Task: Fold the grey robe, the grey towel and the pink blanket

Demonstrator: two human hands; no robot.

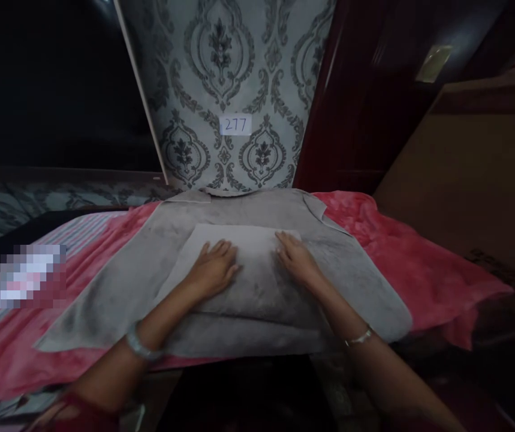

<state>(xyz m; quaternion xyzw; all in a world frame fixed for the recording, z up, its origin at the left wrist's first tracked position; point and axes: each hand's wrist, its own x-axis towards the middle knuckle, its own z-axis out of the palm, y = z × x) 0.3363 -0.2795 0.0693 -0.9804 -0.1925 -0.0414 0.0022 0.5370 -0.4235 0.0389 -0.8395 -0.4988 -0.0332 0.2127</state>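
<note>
Two hands lie flat on a folded grey cloth (257, 282), and no box, basket or other holder shows anywhere about them. The left hand (214, 269) is spread open, palm down, its fingers pointing away from the person and slightly toward the other hand; nothing is gripped in it. The right hand (297, 259) is likewise open and palm down, fingers stretched forward and pressed on the fabric, gripping nothing.

The cloth sits directly under both palms. Its folded upper layer reaches just past the fingertips, where a paler edge runs between the two hands, and spreads outward to the left of the left hand and to the right of the right hand. Nearer the person, below both wrists, thicker folded layers of the same cloth hang toward the near edge of the bed.

Both forearms come in from the bottom of the view and converge toward the middle of the cloth. A bangle (139, 347) circles the left wrist and a thin bracelet (358, 338) the right.

Under the cloth, on both outer sides of the hands, lies a pink blanket (401, 258). Beyond the fingertips stands a patterned wall panel (225, 72) bearing a small label (235, 125) reading 277.
</note>
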